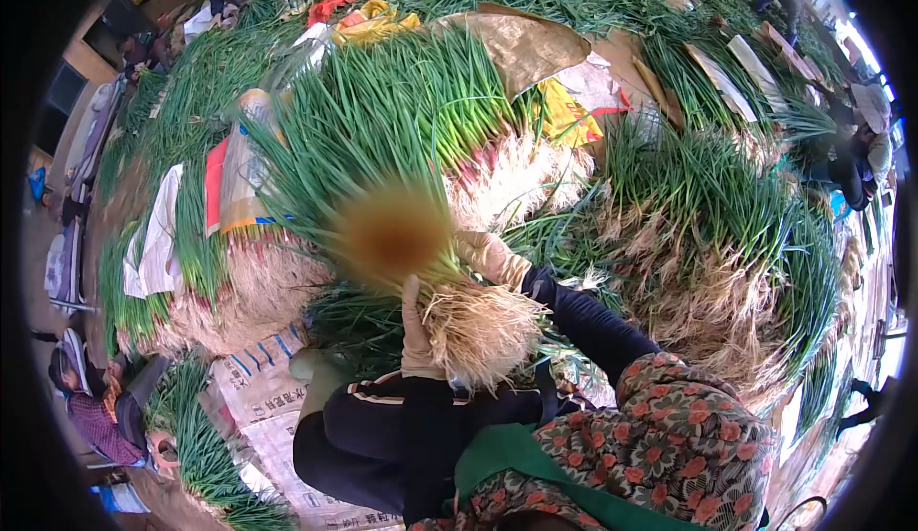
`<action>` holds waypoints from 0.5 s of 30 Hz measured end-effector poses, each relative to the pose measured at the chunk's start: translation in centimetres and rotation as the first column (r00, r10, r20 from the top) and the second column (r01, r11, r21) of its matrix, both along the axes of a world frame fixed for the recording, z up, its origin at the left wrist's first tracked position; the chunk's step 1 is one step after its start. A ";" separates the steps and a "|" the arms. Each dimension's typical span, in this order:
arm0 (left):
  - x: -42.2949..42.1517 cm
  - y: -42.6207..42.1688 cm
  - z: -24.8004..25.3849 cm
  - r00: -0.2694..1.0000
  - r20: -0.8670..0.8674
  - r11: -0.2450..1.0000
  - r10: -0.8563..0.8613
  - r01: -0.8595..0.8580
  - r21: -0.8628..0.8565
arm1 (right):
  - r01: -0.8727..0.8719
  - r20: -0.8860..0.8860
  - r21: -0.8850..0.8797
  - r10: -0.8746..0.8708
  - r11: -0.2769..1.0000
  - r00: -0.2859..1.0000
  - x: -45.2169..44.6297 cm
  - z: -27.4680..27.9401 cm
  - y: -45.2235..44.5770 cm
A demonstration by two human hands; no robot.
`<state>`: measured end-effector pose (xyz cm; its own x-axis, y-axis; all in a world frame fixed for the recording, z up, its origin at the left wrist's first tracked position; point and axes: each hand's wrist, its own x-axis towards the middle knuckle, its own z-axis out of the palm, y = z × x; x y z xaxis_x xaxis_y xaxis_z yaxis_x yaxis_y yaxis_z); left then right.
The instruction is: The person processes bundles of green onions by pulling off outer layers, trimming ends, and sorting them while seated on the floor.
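Over dark trousers [378,431], I see the pale-gloved left hand [417,335] and right hand [493,258] holding one green-leafed, tan-rooted bunch [483,328]; one green stack [469,115] looks tidied, one green heap [712,211] doesn't.

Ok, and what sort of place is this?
Probably a shed or yard where what look like green onions are handled in bulk: they lie in big heaps, roots attached, with printed sacking among them and other people around the edges.
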<state>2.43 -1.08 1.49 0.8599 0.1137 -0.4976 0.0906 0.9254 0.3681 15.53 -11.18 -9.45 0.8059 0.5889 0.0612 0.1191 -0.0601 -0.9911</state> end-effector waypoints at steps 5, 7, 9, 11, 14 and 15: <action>-0.2 1.1 -3.3 0.998 0.055 0.998 -0.024 0.027 -0.048 | 0.091 0.079 -0.072 -0.086 0.993 0.993 0.7 -4.3 1.2; -0.3 0.6 -2.2 0.999 0.048 0.999 -0.013 0.015 -0.041 | 0.092 0.133 -0.253 -0.060 0.963 0.989 3.6 -5.3 -0.9; -0.5 0.5 -1.1 0.999 0.047 0.999 -0.009 0.010 -0.031 | 0.211 -0.444 -0.141 -0.253 0.967 0.860 5.8 -4.5 -3.5; -0.9 0.5 -0.7 0.999 0.052 1.000 -0.004 0.006 -0.030 | -0.151 -0.608 -0.155 0.026 0.976 0.794 4.1 0.0 -5.1; -0.4 0.4 -0.9 0.998 0.065 0.999 -0.014 0.016 -0.028 | -0.394 -0.610 0.012 0.319 0.919 0.725 0.2 8.8 -5.4; -0.5 0.1 -1.0 0.997 0.080 0.999 -0.016 0.018 -0.031 | -0.405 -0.549 0.047 0.362 0.913 0.753 -0.4 9.1 -5.9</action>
<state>1.93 -0.95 0.46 0.8985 0.0841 -0.4308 0.0782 0.9351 0.3456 15.09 -17.04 -0.33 0.4003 0.8410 -0.3640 -0.4002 -0.1969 -0.8950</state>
